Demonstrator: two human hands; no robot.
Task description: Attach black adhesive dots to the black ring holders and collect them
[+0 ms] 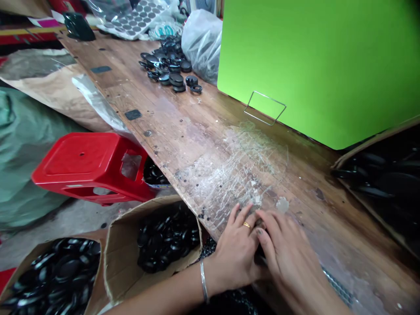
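My left hand (233, 251), with a gold ring and a silver bracelet, is at the near edge of the wooden table (197, 144). Its fingers are bent, and the fingertips lie by the scratched tabletop. Against it rests my right hand (288, 247), thumb and fingers closed together at the left hand's fingers. Something small and dark shows between the two hands, mostly hidden by the fingers; its kind cannot be made out. Pale scraps (257, 199) lie on the tabletop just beyond the fingertips.
Cardboard boxes (120, 249) of black round parts (164, 238) stand at lower left, near a red stool (85, 157). A bright green board (295, 57) with a wire stand (265, 108) rises behind. More black parts (170, 65) lie at the back; another box (341, 164) stands right.
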